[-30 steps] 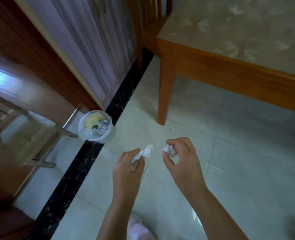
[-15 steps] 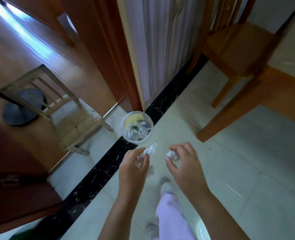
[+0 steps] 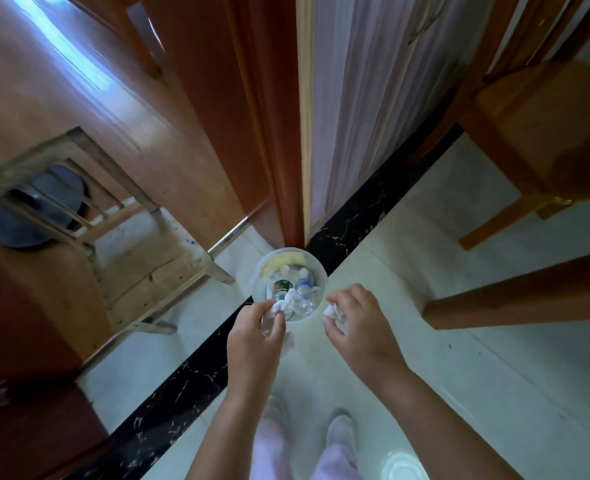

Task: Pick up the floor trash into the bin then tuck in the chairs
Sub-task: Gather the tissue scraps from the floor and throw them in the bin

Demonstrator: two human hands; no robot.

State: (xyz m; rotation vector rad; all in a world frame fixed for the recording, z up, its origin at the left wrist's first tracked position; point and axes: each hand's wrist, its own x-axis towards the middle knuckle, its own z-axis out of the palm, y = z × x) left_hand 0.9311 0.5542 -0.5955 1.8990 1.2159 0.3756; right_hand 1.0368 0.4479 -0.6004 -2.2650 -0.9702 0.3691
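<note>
A small translucent bin (image 3: 317, 268) stands on the floor at the door frame, holding plastic bottles and other rubbish. My left hand (image 3: 257, 329) pinches a crumpled white tissue (image 3: 286, 304) right at the bin's near rim. My right hand (image 3: 357, 318) holds a second white tissue wad (image 3: 333, 311) just right of the bin. An orange wooden chair (image 3: 543, 133) stands at the upper right, and a table leg (image 3: 518, 299) crosses the right side.
An old pale wooden chair (image 3: 113, 237) stands left of the bin inside a doorway, with a dark round fan base (image 3: 33, 209) behind it. A brown door frame (image 3: 265, 133) and a curtain (image 3: 373, 98) rise behind the bin. My feet (image 3: 342, 431) are on the tiled floor.
I have walked up to the bin. Both hands, each still holding a tissue, now reach the bin's rim, and the bin sits directly in front of them.
</note>
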